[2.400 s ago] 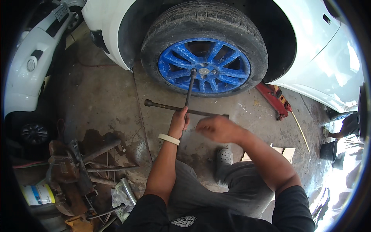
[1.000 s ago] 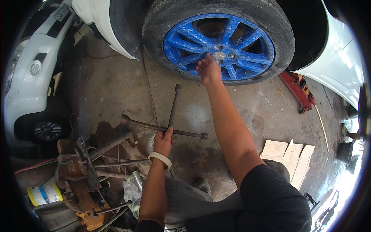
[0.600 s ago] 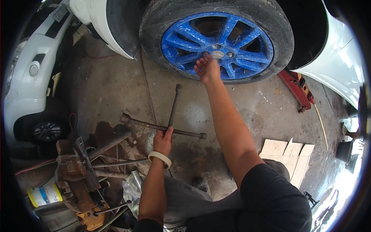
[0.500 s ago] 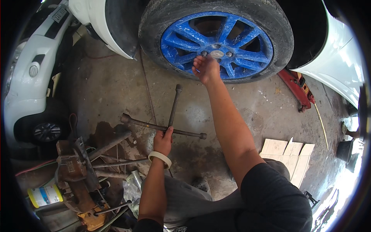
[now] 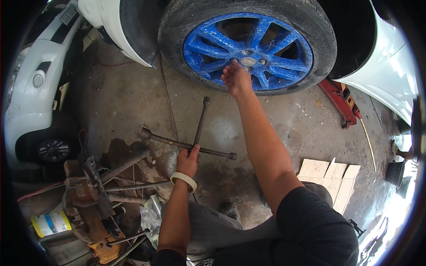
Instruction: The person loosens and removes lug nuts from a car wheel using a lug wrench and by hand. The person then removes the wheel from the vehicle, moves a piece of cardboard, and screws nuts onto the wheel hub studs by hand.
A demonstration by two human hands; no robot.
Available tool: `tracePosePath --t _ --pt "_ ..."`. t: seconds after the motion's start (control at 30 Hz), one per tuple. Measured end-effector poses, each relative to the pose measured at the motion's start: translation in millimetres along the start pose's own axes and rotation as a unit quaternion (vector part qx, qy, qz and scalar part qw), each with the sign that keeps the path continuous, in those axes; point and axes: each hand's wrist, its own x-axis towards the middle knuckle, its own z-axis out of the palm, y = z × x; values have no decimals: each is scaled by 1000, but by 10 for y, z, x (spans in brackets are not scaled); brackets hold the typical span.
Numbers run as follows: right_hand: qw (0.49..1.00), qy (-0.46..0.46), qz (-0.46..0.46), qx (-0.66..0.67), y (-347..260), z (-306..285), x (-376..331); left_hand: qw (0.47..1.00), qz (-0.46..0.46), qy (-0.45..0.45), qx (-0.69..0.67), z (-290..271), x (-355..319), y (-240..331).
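A car wheel with a blue spoked rim and dark tyre sits on a white car at the top. My right hand reaches up to the hub, fingers bunched at a lug nut beside the centre cap. A rusty cross-shaped wheel wrench lies low over the concrete floor. My left hand, with a pale band on the wrist, grips the wrench at its near arm. I am crouched, with grey trousers and a black sleeve in view.
A red floor jack lies under the car at right. Cardboard pieces lie on the floor to the right. Rusty metal parts and rods and a yellow-capped bottle pile at lower left. A second white car stands at left.
The wrench came off the wheel and down toward the floor in my left hand. My right hand left the wrench and reached up to the hub, shifting slightly at the lug nut.
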Motion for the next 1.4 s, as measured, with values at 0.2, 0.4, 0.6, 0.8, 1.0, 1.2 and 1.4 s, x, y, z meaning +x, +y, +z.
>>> tracePosePath --t 0.2,0.4,0.6,0.8,1.0,1.2,1.4 --pt "997 2 37 72 27 35 -18 1000 -7 -5 13 4 -37 41" --pt "1000 12 10 3 20 39 -14 1000 -8 -2 21 1 -45 37" --pt "999 3 33 37 19 45 7 1000 10 -2 25 -12 -69 40" --pt "1000 24 14 6 3 54 -17 999 17 -15 31 -35 -107 86" --pt "999 33 -3 -23 -17 30 -3 999 20 -7 47 -40 -126 92" --pt "993 19 57 100 -56 -20 67 999 19 -9 46 -26 -117 53" --pt "1000 -8 17 -2 -57 -20 37 997 -10 -9 77 -15 -154 108"
